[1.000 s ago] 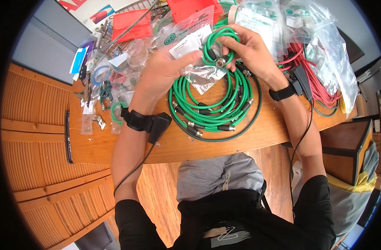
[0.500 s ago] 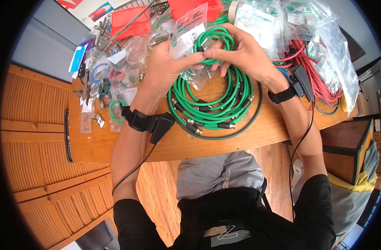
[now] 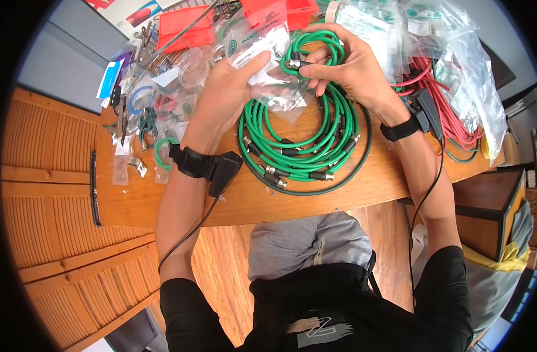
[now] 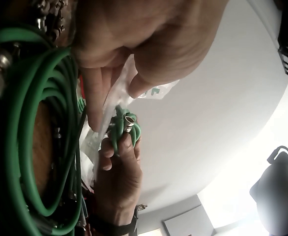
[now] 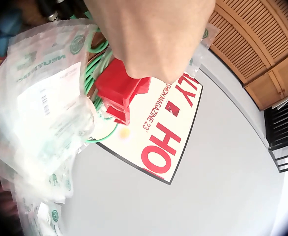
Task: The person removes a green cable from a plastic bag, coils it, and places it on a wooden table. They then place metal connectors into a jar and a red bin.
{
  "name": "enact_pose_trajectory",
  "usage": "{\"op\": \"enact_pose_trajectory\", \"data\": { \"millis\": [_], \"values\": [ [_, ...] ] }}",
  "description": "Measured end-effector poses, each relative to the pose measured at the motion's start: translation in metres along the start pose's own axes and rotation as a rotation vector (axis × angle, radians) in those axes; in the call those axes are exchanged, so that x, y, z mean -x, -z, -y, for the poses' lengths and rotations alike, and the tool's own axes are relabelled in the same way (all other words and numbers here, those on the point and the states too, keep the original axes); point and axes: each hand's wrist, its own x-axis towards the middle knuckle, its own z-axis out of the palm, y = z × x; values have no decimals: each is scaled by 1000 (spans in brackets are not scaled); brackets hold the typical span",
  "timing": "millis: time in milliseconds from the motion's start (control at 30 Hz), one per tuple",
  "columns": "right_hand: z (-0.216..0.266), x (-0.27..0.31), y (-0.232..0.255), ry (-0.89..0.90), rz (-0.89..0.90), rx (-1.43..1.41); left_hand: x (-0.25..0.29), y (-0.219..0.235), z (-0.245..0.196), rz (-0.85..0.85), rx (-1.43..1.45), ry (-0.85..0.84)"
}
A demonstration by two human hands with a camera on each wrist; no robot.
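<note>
In the head view the left hand (image 3: 224,94) pinches a clear plastic bag (image 3: 280,88) with a white label, thumb on its front. Beside it the right hand (image 3: 353,73) holds a small coil of green cable (image 3: 333,44), its thumb near a metal-ended black connector (image 3: 297,63). The left wrist view shows the bag (image 4: 115,96) between the left hand's (image 4: 144,39) thumb and fingers, with the right hand (image 4: 118,182) and the small coil (image 4: 136,132) behind it. Below both hands a larger green cable coil (image 3: 297,170) with several connectors lies on the table.
Red open boxes (image 3: 186,30) stand at the back. More clear bags (image 3: 368,35) and red cables (image 3: 441,105) lie at the right. Small bagged parts, a clear round container (image 3: 193,66) and a small green coil (image 3: 161,154) are at the left of the wooden table (image 3: 221,205).
The hands have come apart after meeting at the small coil. The right hand has moved slightly right with the coil, whose connector now points left; the bag stays in the left hand.
</note>
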Motion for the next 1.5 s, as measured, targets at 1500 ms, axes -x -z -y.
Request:
{"op": "enact_pose_trajectory", "data": {
  "millis": [1500],
  "values": [
    [-2, -3, 20, -65, 48, -79, 1, 0, 0, -11, -78, 133]
  ]
}}
